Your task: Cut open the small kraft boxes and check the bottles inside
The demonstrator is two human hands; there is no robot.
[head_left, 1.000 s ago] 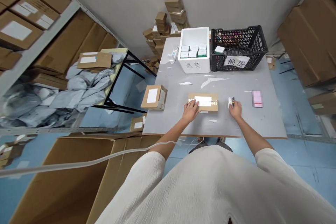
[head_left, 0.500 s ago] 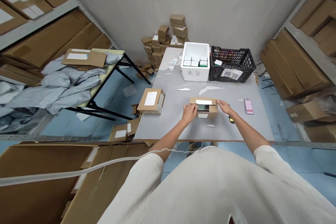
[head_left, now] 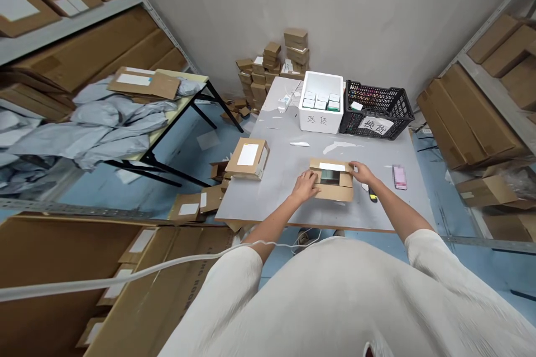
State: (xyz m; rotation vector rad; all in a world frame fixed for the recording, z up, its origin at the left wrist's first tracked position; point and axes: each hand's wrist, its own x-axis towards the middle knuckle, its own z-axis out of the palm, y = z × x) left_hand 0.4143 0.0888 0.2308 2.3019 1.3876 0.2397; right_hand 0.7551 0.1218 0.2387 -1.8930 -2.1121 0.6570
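Note:
A small cardboard box (head_left: pixel 335 193) rests near the front of the grey table, its flaps spread apart. Something dark with a pale green part (head_left: pixel 330 175) shows inside; its kind I cannot make out. My left hand (head_left: pixel 305 184) grips the box at its left end, fingers bent over the edge. At the far right corner, my right hand (head_left: pixel 361 172) pinches the flap that carries a white label (head_left: pixel 332 167). A black and yellow box cutter (head_left: pixel 372 195) lies just below my right wrist, touching nothing I hold.
A closed cardboard box (head_left: pixel 248 157) sits at the table's left edge. Behind are a white foam box (head_left: pixel 320 122) holding small cartons and a black crate (head_left: pixel 374 127). A pink-screened phone (head_left: pixel 399 177) lies right. A white cable (head_left: pixel 176 258) crosses in front of me.
The near flap of the small box has swung down toward me, so the opening shows more. Both hands stay on the box. The camera view has shifted slightly.

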